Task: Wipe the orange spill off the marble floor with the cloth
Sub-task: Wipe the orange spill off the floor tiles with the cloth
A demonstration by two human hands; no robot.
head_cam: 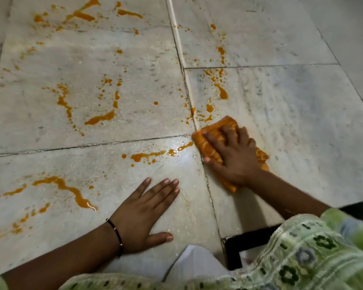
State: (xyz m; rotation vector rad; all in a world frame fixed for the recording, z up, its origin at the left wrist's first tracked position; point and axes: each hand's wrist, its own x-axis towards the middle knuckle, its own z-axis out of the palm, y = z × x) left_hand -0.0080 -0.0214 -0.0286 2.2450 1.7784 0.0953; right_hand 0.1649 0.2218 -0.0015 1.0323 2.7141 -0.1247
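head view shows the right hand (232, 155) pressing down with spread, nearly straight fingers on an orange cloth (213, 143) that lies flat on the marble floor (302, 114), just right of a tile joint. the left hand (144, 214) rests palm down on the floor near the person's body, fingers straight and holding nothing. orange spill (149, 156) streaks and droplets lie just left of the cloth and across the tiles beyond.

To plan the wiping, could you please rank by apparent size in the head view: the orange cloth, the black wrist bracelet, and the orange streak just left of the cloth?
1. Orange cloth
2. Orange streak
3. Black wrist bracelet
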